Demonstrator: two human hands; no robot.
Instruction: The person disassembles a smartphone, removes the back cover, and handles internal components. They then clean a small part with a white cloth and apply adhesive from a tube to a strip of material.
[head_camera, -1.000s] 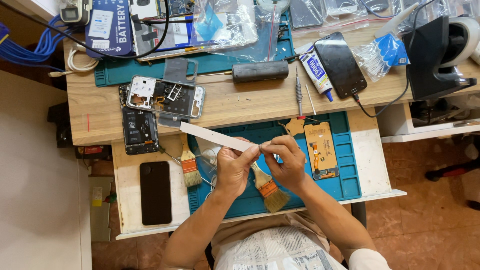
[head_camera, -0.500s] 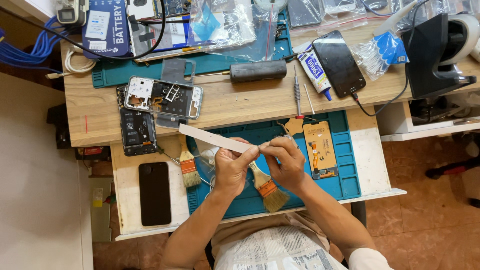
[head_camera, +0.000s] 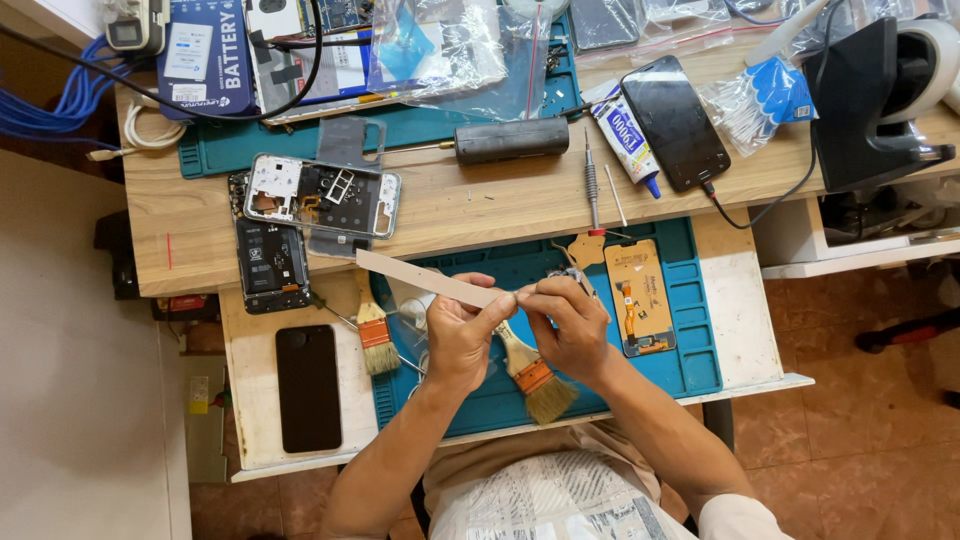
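Note:
Over the teal work mat (head_camera: 690, 350), my left hand (head_camera: 462, 335) pinches a long, thin pale strip (head_camera: 425, 279) that slants up to the left. My right hand (head_camera: 568, 322) meets it at the strip's near end, fingers closed on a small dark part that I cannot make out. Under my hands lies a paintbrush with an orange ferrule (head_camera: 535, 380). A second small brush (head_camera: 374, 330) lies to the left. An orange phone panel with a flex cable (head_camera: 640, 298) rests on the mat to the right of my right hand.
A black phone (head_camera: 307, 387) lies on the white shelf at left. An opened phone frame (head_camera: 325, 193) and a dark phone back (head_camera: 271, 265) sit on the wooden desk. Farther back are a screwdriver (head_camera: 592, 185), a glue tube (head_camera: 624, 135), another phone (head_camera: 676, 120), a dark cylinder tool (head_camera: 510, 139) and plastic bags (head_camera: 450, 45).
Both hands stay in place on the strip; only the fingers have shifted slightly.

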